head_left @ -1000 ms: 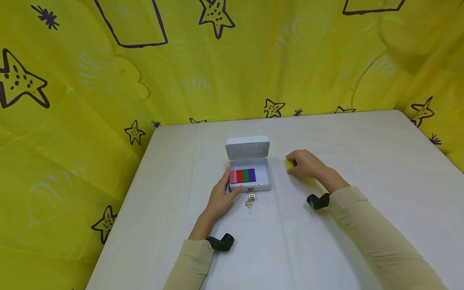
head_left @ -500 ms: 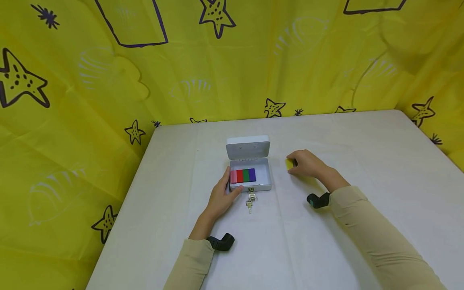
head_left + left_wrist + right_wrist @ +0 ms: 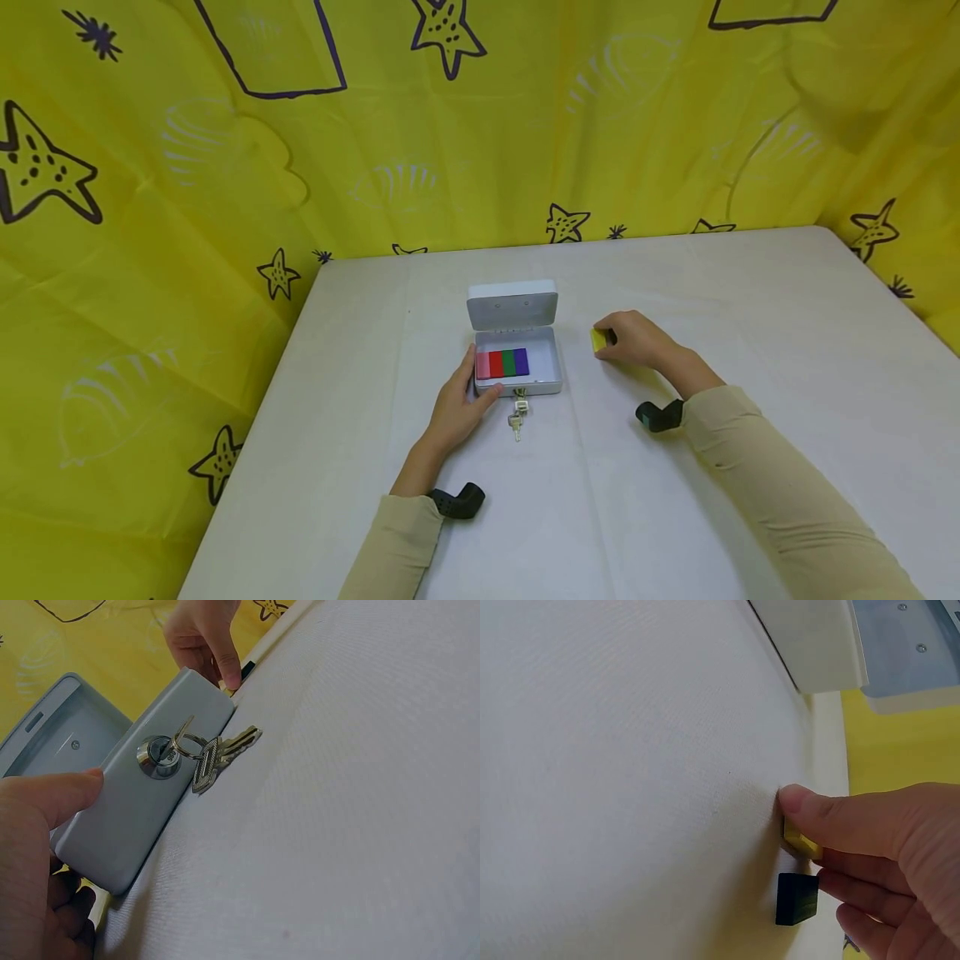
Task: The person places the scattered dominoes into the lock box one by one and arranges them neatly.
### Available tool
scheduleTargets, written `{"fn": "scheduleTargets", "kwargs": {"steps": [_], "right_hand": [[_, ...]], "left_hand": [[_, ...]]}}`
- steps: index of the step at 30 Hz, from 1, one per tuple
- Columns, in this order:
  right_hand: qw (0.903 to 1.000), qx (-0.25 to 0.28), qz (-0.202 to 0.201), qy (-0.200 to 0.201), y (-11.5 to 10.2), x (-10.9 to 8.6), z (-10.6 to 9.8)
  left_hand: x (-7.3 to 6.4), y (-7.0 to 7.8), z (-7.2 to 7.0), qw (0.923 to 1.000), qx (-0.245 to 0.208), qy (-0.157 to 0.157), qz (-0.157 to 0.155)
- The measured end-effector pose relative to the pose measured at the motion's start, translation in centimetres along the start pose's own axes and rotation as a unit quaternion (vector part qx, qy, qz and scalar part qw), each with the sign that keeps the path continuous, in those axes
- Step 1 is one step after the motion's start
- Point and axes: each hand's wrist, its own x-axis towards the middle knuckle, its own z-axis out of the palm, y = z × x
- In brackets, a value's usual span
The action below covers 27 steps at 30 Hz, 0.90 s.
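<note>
A small white metal cash box [image 3: 555, 385] stands on the table with its lid [image 3: 512, 308] raised. Inside lie pink, red [image 3: 496, 364], green and purple blocks in a row. My left hand [image 3: 456, 412] holds the box at its front left corner, thumb on the front rim and fingers along the side. A key [image 3: 214, 761] on a ring hangs from the front lock [image 3: 158, 757]. To the right of the box, my right hand [image 3: 633, 337] pinches a yellow block [image 3: 801, 841] low over the table. Beside that block stands a dark block [image 3: 796, 898], near the fingers.
A white cloth covers the table [image 3: 525, 517]. Behind it and along the left hangs a yellow curtain [image 3: 480, 150] with starfish drawings. Black wrist devices [image 3: 459, 502] sit at both sleeve cuffs.
</note>
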Motion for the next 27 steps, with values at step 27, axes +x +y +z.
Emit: {"fn": "scheduleTargets", "kwargs": {"steps": [27], "right_hand": [[0.9993, 0.035, 0.006, 0.008, -3.0, -1.0, -0.7]], "left_hand": [[0.0, 0.1, 0.0, 1.0000, -0.002, -0.001, -0.001]]}}
